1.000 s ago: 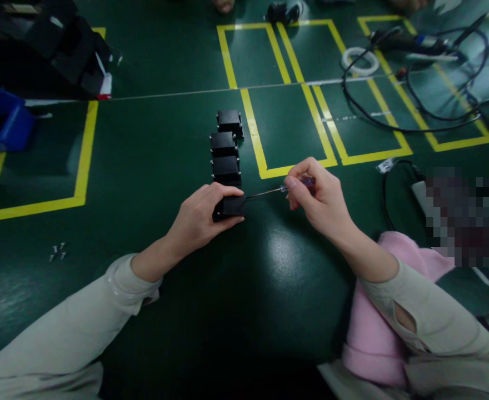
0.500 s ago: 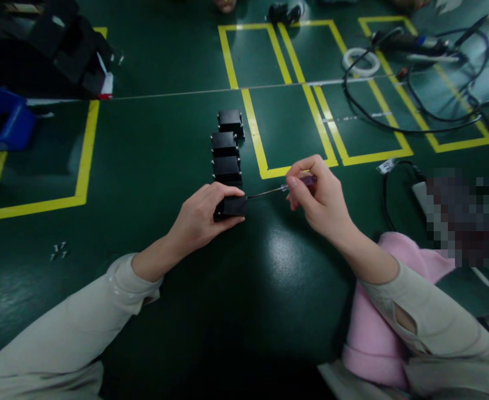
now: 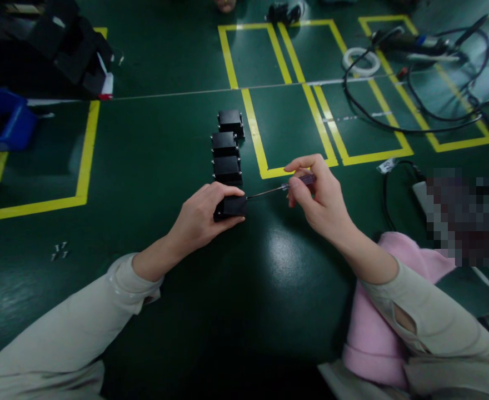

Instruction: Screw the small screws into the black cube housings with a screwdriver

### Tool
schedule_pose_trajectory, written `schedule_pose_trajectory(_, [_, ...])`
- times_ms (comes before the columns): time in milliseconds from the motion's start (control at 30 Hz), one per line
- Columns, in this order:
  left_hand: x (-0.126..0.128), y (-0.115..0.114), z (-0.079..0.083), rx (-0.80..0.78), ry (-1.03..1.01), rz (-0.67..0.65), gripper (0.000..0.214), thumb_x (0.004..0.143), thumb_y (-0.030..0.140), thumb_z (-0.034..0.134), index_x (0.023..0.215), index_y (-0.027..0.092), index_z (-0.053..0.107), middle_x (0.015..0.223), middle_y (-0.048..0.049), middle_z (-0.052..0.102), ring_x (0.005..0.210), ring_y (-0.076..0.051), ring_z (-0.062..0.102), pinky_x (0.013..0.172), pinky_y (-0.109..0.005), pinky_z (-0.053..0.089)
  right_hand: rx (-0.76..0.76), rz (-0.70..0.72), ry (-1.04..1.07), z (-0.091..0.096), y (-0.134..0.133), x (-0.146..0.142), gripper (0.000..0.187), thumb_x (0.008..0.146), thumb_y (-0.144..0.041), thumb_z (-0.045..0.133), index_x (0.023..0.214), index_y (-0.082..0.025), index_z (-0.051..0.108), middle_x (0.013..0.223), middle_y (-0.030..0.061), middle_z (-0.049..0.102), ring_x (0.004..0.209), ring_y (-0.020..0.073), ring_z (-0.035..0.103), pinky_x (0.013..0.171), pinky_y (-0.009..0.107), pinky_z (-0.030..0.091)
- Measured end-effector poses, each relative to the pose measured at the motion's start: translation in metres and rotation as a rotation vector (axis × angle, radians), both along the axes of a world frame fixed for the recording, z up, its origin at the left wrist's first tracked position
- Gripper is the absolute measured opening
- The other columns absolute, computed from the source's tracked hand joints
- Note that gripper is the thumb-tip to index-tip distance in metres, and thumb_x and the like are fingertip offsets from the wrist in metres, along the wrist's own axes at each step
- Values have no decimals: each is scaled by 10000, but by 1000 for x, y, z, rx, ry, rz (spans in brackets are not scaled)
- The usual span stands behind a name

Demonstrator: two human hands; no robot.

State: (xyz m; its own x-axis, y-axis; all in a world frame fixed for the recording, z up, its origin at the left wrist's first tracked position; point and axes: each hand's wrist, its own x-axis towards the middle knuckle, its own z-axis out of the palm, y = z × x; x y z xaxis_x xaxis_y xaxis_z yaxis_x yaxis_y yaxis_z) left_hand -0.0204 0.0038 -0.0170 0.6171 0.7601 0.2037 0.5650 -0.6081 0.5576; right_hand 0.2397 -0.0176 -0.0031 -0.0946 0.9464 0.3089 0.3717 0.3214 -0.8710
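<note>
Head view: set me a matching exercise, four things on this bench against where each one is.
Things:
1. screwdriver
2. bin
3. screws
4. box

Places:
a. far left of the view
b. gripped by the left hand
c. held in the right hand, tip at the box
d. lying loose, left of the left sleeve

Pairs: 1-c, 2-a, 3-d, 4-b.

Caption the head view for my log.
Left hand steadies a small black box while right hand holds a screwdriver at its side.
</note>
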Motion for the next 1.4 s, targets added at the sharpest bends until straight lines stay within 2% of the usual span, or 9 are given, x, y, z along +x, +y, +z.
schedule_pose_trajectory(133, [0,0,1,-2,-2,1,355,917,292,701,1236,203,571,1191,-73,669,1071,-234,634,911,-375,511,17,20,-5,0,-1,0,188,1018,-378,555,910,-225,540,662,-68,537,513,61,541,518,230,405])
schedule_pose_trajectory(300, [0,0,0,0,2,-1,354,920,306,700,1235,207,572,1188,-67,669,1072,-232,637,918,-370,510,43,-11,-34,-1,-2,0,165,1017,-330,542,1140,-221,562,771,-38,566,645,91,594,586,247,437])
schedule_pose_trajectory(467, [0,0,-1,11,-14,-7,356,921,304,707,1235,202,573,1186,-69,671,1073,-229,637,917,-368,511,33,20,-25,2,-2,-1,198,1015,-375,555,901,-213,563,677,-60,556,533,59,544,530,226,403])
schedule_pose_trajectory(567, [0,0,0,2,-3,-3,358,921,310,705,1237,208,570,1185,-69,671,1071,-233,638,912,-374,515,29,10,-29,2,-3,-2,114,1015,-338,545,1029,-227,563,702,-57,547,568,81,563,552,240,430])
schedule_pose_trajectory(667, [0,0,0,7,-4,-2,357,922,306,703,1238,209,568,1179,-69,671,1063,-232,640,908,-375,515,40,19,-19,0,-3,-1,164,1005,-311,547,1151,-236,539,784,-33,569,685,112,604,618,264,463])
schedule_pose_trajectory(833, [0,0,0,-1,3,4,360,923,314,699,1242,218,564,1185,-66,668,1075,-236,639,913,-377,517,35,20,-41,-1,-2,0,153,1004,-371,565,955,-227,555,736,-37,569,674,102,601,616,255,447])
schedule_pose_trajectory(1000, [0,0,0,7,-6,-3,360,921,294,704,1243,215,562,1187,-67,666,1074,-232,638,911,-376,515,29,35,-11,0,-4,-2,173,1002,-291,538,1168,-244,525,785,-34,545,683,119,592,621,279,468])
schedule_pose_trajectory(1167, [0,0,1,2,-9,-1,352,921,297,706,1232,209,567,1184,-69,670,1074,-231,638,915,-376,516,17,33,-15,-3,-4,-1,133,1009,-363,561,972,-235,551,701,-52,544,592,90,550,564,253,416])
schedule_pose_trajectory(1400, [0,0,1,-14,5,9,357,921,312,698,1238,216,565,1185,-74,671,1079,-241,641,921,-395,521,23,19,-29,-1,-3,0,132,1010,-351,545,1074,-236,551,799,-21,580,694,116,602,599,263,448])
